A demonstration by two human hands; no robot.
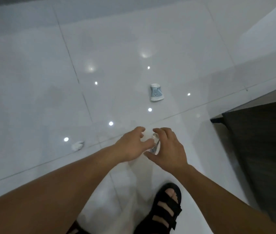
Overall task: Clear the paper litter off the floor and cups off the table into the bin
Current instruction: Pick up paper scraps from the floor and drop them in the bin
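Glossy white floor tiles, speckled with lamp reflections. Between both hands a small clear item, crinkled, blurred and mostly hidden; kind unreadable. Thumb and fingers of the right hand curl round it. The left hand has bent fingers against it; grip cannot be told. Beyond, a flattened paper cup, blue-printed, lies on the tiles; a crumpled paper wad sits off left. Black strapped sandal, partly cut off.

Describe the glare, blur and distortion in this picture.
Head view: round lamp reflections dot the glossy floor, one right beside the crumpled paper. The wide-angle lens swells the forearms toward the bottom edge. The whole picture is soft. The clear item between the left hand and right hand is smeared, and the print on the crushed cup is unreadable.
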